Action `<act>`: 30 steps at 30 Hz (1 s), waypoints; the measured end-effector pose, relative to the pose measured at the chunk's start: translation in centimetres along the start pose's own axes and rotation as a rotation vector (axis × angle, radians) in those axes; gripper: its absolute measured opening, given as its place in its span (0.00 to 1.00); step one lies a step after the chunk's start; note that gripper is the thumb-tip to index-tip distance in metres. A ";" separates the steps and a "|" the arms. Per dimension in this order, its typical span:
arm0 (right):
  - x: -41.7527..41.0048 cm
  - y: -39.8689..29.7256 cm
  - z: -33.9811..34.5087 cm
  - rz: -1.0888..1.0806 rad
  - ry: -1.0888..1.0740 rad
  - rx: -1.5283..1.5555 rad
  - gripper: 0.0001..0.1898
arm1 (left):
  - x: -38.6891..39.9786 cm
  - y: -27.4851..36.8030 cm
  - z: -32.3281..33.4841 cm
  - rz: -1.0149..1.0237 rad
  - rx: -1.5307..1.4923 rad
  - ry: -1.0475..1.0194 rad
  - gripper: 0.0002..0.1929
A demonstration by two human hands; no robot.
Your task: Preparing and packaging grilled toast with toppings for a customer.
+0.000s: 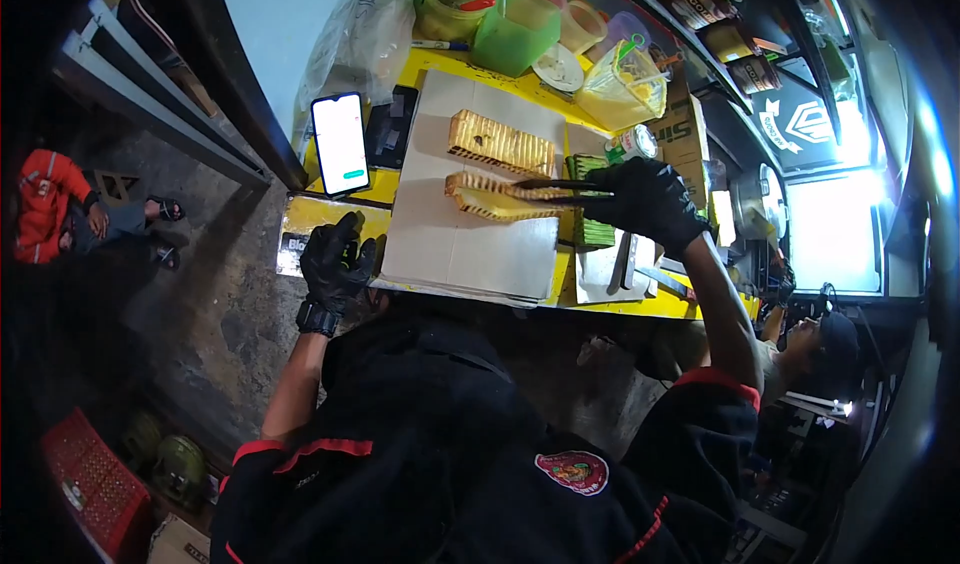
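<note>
My right hand [646,205], in a black glove, grips dark tongs [555,191]. The tongs' tips lie at a piece of grill-marked toasted bread [495,198], whose pale yellow inner face shows. Just beyond it a second ridged toasted loaf [501,142] rests on the white cardboard sheet [480,260]. Beneath my right hand, a green ridged bread [595,223] is partly hidden. My left hand [337,256], also black-gloved, is beside the counter's front left edge, fingers curled but apart, with nothing in it.
A lit smartphone [339,144] stands at the left. Green tubs [517,35], a yellow-smeared container [624,88] and a can [634,144] line the back. A knife [667,283] lies at the right. One person [799,346] is at the right; another [75,204] sits left.
</note>
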State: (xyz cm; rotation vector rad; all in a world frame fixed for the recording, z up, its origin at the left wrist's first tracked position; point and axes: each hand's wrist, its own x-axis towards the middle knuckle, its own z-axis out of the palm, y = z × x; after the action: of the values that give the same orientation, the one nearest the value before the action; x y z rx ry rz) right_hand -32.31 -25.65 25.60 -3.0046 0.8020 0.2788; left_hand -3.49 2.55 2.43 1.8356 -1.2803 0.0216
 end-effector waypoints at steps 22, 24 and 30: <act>2.8 -5.0 1.8 0.156 0.034 0.008 0.20 | 0.1 -0.4 0.4 0.016 0.035 0.000 0.22; 3.5 -3.7 1.1 0.105 -0.007 0.075 0.19 | 0.1 -0.4 0.4 0.002 0.027 0.006 0.22; 5.8 -2.4 -2.1 0.141 -0.138 0.139 0.22 | 0.3 0.1 0.2 -0.034 -0.001 -0.013 0.22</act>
State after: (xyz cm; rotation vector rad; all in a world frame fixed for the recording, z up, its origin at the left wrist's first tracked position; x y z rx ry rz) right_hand -25.82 -26.54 26.61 -2.7704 0.9766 0.4098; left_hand -3.49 2.13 2.49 1.8593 -1.2571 -0.0091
